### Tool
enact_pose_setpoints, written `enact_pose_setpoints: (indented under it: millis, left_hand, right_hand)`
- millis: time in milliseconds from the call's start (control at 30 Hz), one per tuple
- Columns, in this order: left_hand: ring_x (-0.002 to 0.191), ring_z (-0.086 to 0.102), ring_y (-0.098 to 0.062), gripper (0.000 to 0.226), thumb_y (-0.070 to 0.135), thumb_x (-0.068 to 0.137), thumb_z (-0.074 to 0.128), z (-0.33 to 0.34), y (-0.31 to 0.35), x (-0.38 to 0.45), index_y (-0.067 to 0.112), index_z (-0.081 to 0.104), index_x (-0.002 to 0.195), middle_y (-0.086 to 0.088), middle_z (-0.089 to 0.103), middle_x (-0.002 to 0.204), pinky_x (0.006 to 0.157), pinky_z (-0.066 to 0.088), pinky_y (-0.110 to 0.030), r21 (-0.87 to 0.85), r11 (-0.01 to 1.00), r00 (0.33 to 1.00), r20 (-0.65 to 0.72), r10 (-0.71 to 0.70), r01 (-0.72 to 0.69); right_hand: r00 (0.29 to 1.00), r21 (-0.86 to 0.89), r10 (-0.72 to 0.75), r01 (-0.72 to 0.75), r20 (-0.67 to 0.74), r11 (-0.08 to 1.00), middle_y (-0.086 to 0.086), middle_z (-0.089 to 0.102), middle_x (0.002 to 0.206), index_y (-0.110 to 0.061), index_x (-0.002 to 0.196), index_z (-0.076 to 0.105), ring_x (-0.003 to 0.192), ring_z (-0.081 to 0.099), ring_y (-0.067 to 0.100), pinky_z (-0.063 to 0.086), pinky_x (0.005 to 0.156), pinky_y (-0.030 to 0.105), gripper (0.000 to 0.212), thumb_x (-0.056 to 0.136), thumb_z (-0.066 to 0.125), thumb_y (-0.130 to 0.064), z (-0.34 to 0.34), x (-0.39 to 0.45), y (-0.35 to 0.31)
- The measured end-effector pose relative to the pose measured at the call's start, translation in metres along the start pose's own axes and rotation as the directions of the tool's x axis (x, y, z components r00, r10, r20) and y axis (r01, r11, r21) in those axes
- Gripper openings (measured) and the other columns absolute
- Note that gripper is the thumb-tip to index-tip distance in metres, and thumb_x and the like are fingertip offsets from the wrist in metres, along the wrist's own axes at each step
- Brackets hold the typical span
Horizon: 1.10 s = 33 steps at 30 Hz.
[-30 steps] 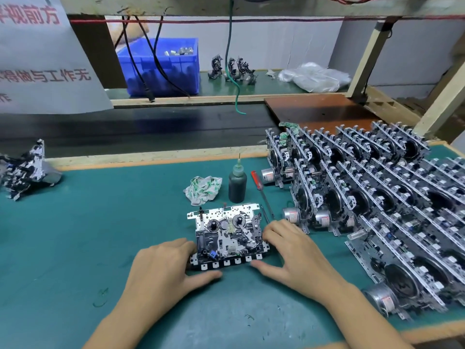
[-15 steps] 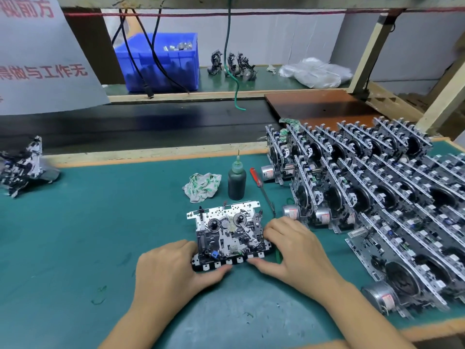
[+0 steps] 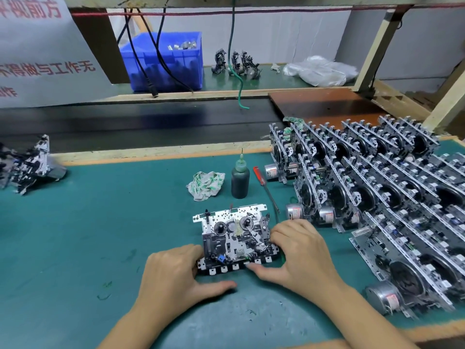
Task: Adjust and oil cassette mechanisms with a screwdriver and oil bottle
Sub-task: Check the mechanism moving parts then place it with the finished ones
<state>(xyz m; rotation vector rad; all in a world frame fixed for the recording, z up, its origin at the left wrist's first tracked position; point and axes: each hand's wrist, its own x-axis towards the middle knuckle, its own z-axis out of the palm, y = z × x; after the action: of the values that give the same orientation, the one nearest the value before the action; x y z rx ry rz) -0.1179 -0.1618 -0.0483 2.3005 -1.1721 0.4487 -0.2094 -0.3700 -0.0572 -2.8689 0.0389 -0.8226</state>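
A green work mat [image 3: 75, 235] covers the bench, its right side packed with rows of upright cassette mechanisms [image 3: 377, 187] standing on edge. Near the front edge, 1 cassette mechanism [image 3: 235, 238] lies flat, face up, between 2 bare hands. The left hand [image 3: 176, 273] grips its near-left corner, thumb stretched along the mat; the right hand [image 3: 299, 250] curls over its right edge, thumb pressed to the key row. Behind it, untouched, stand the dark oil bottle [image 3: 240, 181] and, just beside it, the red-handled screwdriver [image 3: 264, 187], with a crumpled rag [image 3: 206, 185] to the left. The unit looks light, rigid and delicate; its plate edges seem the safest hold.
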Motion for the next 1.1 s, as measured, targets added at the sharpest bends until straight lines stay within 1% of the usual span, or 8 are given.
enact_pose_setpoints:
  millis: [167,300,433,633,833,900,1000,1100]
  left_hand:
    - [0.031,0.039,-0.014,0.049,0.075,0.058,0.053,0.0,0.002,0.0,0.034,0.028,0.056,0.004,0.039,0.037,0.04,0.023,-0.013,0.025,0.999,0.998,-0.053,-0.034,0.036]
    - [0.03,0.041,-0.017,0.055,0.073,0.059,0.053,0.003,0.001,-0.003,0.02,0.043,0.045,0.003,0.04,0.037,0.034,0.029,-0.02,0.068,0.993,0.994,-0.059,-0.094,0.098]
    - [0.029,0.042,-0.021,0.06,0.072,0.058,0.051,0.007,0.005,-0.004,0.015,0.046,0.041,0.001,0.04,0.035,0.034,0.029,-0.022,0.115,0.968,0.974,-0.06,-0.219,0.224]
    - [0.03,0.04,-0.02,0.069,0.082,0.058,0.048,0.002,0.003,-0.005,0.014,0.045,0.042,0.001,0.039,0.036,0.034,0.029,-0.023,0.064,0.987,0.989,-0.03,-0.147,0.149]
    - [0.029,0.037,-0.017,0.075,0.085,0.073,0.038,0.001,0.007,-0.006,0.017,0.037,0.043,0.003,0.035,0.035,0.035,0.028,-0.018,0.002,1.0,0.998,-0.064,-0.016,0.016]
    - [0.03,0.04,-0.017,0.075,0.085,0.074,0.035,0.0,0.007,-0.004,0.017,0.043,0.044,0.003,0.038,0.036,0.034,0.031,-0.019,-0.001,0.998,0.996,-0.056,-0.063,0.064]
    - [0.03,0.043,-0.017,0.075,0.086,0.069,0.036,0.0,0.007,-0.002,0.016,0.049,0.046,0.001,0.043,0.036,0.033,0.032,-0.023,0.024,0.987,0.987,-0.009,-0.158,0.158]
    - [0.032,0.042,-0.018,0.066,0.078,0.066,0.045,-0.006,0.006,-0.002,0.014,0.052,0.048,0.002,0.043,0.037,0.035,0.034,-0.026,-0.021,0.975,0.975,0.03,-0.219,0.22]
  right_hand:
    - [0.994,0.077,-0.073,0.067,0.078,0.995,-0.007,0.055,0.071,-0.015,0.065,0.057,0.068,0.05,0.012,0.041,0.074,0.026,0.049,0.076,0.056,-0.062,-0.001,-0.001,0.006]
    - [0.992,0.051,-0.096,0.092,0.086,0.994,-0.007,0.057,0.073,-0.015,0.068,0.06,0.07,0.053,0.013,0.04,0.076,0.024,0.05,0.079,0.053,-0.063,-0.001,-0.001,0.004]
    - [0.991,0.15,-0.1,0.085,0.093,0.985,-0.012,0.04,0.073,-0.016,0.066,0.052,0.071,0.036,0.007,0.029,0.074,0.018,0.049,0.072,0.061,-0.064,-0.004,0.001,0.004]
    - [0.995,0.049,-0.067,0.063,0.077,0.997,-0.006,0.058,0.07,-0.014,0.064,0.059,0.069,0.055,0.016,0.038,0.076,0.028,0.047,0.074,0.056,-0.06,-0.003,0.001,0.003]
    - [0.999,0.006,0.018,-0.019,0.046,1.0,-0.007,0.055,0.063,-0.015,0.059,0.058,0.064,0.053,0.014,0.036,0.079,0.028,0.06,0.067,0.052,-0.073,-0.004,0.0,-0.001]
    - [0.999,0.025,0.019,-0.021,0.049,0.999,-0.007,0.053,0.061,-0.014,0.058,0.057,0.063,0.05,0.013,0.036,0.076,0.027,0.058,0.069,0.052,-0.072,-0.004,0.001,-0.002]
    - [0.993,0.076,-0.066,0.059,0.101,0.995,-0.005,0.052,0.066,-0.013,0.062,0.055,0.067,0.048,0.014,0.037,0.075,0.027,0.052,0.076,0.053,-0.063,-0.007,0.0,0.003]
    - [0.991,0.117,-0.072,0.06,0.108,0.991,-0.004,0.054,0.064,-0.012,0.06,0.056,0.064,0.05,0.017,0.038,0.071,0.028,0.05,0.08,0.053,-0.057,-0.012,0.002,-0.001]
